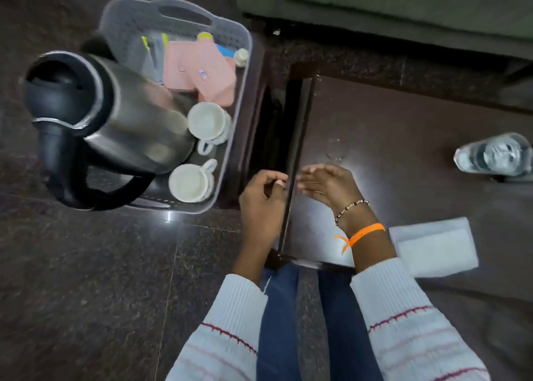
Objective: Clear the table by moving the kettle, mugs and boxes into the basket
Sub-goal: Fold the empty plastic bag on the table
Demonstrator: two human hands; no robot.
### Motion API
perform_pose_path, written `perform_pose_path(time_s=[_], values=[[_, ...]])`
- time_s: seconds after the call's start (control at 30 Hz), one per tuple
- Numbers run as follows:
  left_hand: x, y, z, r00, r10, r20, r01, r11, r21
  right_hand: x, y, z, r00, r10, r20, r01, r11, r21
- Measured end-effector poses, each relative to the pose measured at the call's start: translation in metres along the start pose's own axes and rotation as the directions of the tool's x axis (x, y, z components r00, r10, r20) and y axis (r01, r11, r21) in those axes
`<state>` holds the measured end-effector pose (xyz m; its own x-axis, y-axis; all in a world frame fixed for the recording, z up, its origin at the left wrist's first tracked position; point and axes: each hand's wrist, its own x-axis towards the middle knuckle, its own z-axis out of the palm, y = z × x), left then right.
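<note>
Here, at lower centre of the frame: left hand [261, 204] loosely curled and holding nothing, off the left edge of the dark table [403, 138]; right hand [327, 186] just beside it over the table corner, fingers relaxed and spread, also holding nothing. Up and to the left from both hands, nearer the left one: grey basket [173, 11] on the floor, long axis running from upper frame to mid-frame. Inside it already: steel kettle [127, 121] standing tall at the left, black handle toward the bottom of the frame; two white mugs [206, 122] on the right side, a third mug [190, 183] below them; pink boxes [199, 69] at the far end. Left on the table: water bottle [494, 155] lying at the right edge, well apart from the hands; white folded cloth [432, 246] just beside the right wrist. By judgement, listed items all basketed, nothing blocking.
</note>
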<state>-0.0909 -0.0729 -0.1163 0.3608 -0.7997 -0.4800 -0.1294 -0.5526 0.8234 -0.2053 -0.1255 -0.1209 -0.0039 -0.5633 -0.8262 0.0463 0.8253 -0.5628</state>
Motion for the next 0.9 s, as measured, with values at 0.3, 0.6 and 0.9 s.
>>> perform_pose_path(time_s=[0.3, 0.6, 0.9], values=[[-0.058, -0.031, 0.108, 0.923, -0.114, 0.367, 0.01, 0.962, 0.274, 0.009, 0.09, -0.179, 0.939, -0.262, -0.224, -0.068, 0.496, -0.865], [-0.09, -0.039, 0.179, 0.897, -0.196, 0.395, 0.028, 0.919, 0.394, 0.034, 0.123, -0.263, 0.931, -0.348, 0.11, 0.062, -0.147, -0.987], [-0.091, -0.031, 0.191, 0.929, -0.224, 0.296, 0.104, 0.922, 0.372, 0.042, 0.075, -0.261, 0.967, -0.172, 0.19, 0.202, 0.059, -0.978]])
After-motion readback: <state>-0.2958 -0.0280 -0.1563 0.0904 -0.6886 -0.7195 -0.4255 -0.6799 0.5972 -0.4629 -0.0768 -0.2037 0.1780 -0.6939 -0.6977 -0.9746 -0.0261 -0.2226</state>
